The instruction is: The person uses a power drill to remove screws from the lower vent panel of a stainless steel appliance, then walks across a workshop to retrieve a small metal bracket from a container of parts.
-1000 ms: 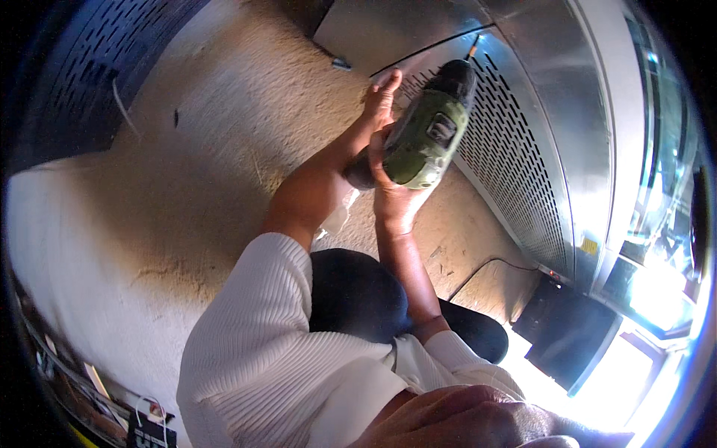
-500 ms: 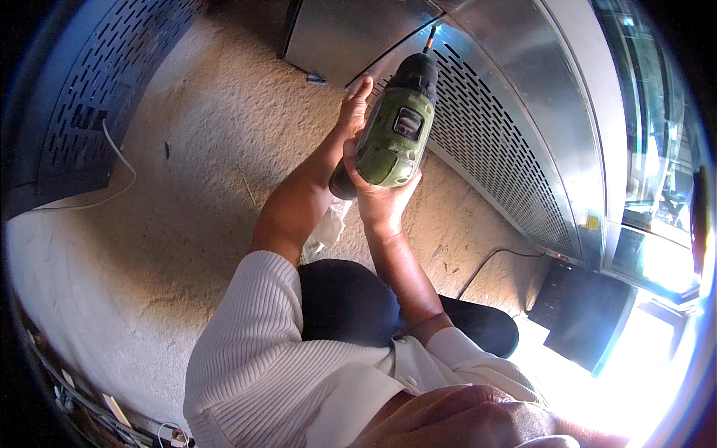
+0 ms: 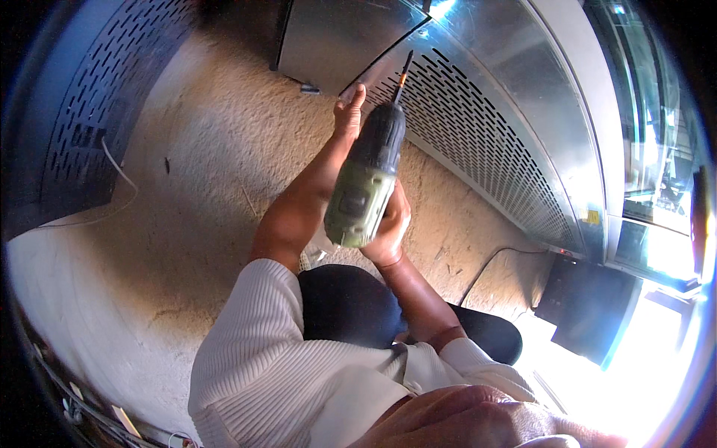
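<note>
My right hand (image 3: 391, 224) is closed around the handle of a green and black cordless drill (image 3: 357, 205), mostly under its body. From the drill's black chuck a long driver bit (image 3: 404, 77) points up, its tip in front of a perforated metal panel (image 3: 478, 112). The tip looks apart from the panel. My left hand (image 3: 348, 116) is at the panel's lower left edge, thumb up against it. Its other fingers are mostly hidden, seemingly bent around that edge. Bright light glints at the seam above the panel.
Beside the panel, at left, stands a plain metal panel (image 3: 328, 37) on the same cabinet. A dark slotted cabinet (image 3: 97, 112) with a thin white cable (image 3: 123, 172) is at far left. A black cord (image 3: 485, 265) lies on the rough floor (image 3: 202, 194) near a black box (image 3: 586, 310).
My right hand has drawn the drill down and left, so the bit has left the panel's upper corner. My left hand has stayed at the panel edge, shifting slightly.
</note>
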The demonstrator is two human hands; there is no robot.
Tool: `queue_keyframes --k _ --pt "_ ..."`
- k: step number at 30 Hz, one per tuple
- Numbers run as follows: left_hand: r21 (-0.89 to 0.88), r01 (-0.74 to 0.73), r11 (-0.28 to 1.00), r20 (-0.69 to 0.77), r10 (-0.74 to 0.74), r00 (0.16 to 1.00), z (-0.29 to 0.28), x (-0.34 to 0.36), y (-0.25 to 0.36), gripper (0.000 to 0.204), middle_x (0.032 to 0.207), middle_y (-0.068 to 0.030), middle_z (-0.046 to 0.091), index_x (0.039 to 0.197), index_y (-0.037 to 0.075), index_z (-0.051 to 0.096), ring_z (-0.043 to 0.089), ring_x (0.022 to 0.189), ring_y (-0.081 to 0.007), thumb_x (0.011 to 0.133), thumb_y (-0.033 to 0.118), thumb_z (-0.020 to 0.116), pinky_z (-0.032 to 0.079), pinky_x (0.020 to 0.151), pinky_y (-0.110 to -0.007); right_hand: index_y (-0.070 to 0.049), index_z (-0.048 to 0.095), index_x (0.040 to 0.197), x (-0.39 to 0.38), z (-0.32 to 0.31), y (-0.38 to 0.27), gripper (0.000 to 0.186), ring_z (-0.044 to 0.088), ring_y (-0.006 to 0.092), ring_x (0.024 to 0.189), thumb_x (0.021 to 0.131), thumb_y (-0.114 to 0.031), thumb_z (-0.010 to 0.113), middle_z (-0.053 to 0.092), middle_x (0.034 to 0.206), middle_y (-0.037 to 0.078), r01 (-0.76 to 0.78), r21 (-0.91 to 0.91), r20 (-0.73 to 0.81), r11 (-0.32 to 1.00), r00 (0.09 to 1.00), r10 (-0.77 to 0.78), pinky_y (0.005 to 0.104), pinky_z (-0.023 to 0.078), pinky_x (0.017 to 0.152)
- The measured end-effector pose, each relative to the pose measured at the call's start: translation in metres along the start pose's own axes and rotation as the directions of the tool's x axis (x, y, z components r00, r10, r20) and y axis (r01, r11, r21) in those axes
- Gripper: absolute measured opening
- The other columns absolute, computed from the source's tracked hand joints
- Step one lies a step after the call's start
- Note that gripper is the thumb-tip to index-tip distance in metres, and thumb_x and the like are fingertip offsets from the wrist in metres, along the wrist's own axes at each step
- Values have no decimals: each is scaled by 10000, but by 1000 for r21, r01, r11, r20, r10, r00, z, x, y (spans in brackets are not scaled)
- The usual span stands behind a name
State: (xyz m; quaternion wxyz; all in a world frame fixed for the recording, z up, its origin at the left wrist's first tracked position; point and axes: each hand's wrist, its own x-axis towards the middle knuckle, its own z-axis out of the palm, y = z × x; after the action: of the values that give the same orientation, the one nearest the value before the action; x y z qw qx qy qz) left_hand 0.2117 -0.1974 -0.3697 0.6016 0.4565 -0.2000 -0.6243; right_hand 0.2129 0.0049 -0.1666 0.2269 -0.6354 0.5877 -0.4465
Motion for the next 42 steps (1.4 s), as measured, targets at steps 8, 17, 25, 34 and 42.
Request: queue_keyframes --k 8,17,25,34,42 --pt "298 -877 377 -5 919 393 45 -70 141 625 1155 -116 492 1225 45 488 455 1095 -286 725 270 788 364 954 -414 41 547 1143 -2 -79 29 647 631 228 870 597 -156 834 630 957 127 -559 400 295 726 829 476 342 516 813" --pt "311 -929 199 157 954 256 75 -32 189 335 774 -1 571 813 89 584 510 713 -166 654 199 858 414 680 -303 25 585 1044 11 -184 4 514 647 295 872 614 -177 782 634 965 155 -51 -382 317 923 931 183 364 504 797" --pt "328 -881 341 262 864 431 76 -37 178 322 898 -43 553 961 42 561 509 829 -144 785 197 782 427 767 -297 22 540 1159 -15 -237 38 658 640 359 881 602 -245 765 630 994 208 94 -344 418 934 906 63 408 530 771" --pt "268 -962 -41 799 567 199 166 -145 118 127 986 -102 583 997 6 575 556 908 -227 915 103 573 441 836 -348 -67 621 1038 -105 -352 137 406 650 342 834 706 -284 707 671 884 173 -371 -415 281 831 816 505 431 521 749" --pt "-416 -898 -143 907 -135 -398 375 -320 -21 322 1197 -63 572 1132 106 608 512 1163 -268 813 112 652 358 997 -434 -31 560 1081 -213 -507 219 292 604 147 831 841 -153 672 623 901 40 -345 169 -545 923 748 379 295 505 722"
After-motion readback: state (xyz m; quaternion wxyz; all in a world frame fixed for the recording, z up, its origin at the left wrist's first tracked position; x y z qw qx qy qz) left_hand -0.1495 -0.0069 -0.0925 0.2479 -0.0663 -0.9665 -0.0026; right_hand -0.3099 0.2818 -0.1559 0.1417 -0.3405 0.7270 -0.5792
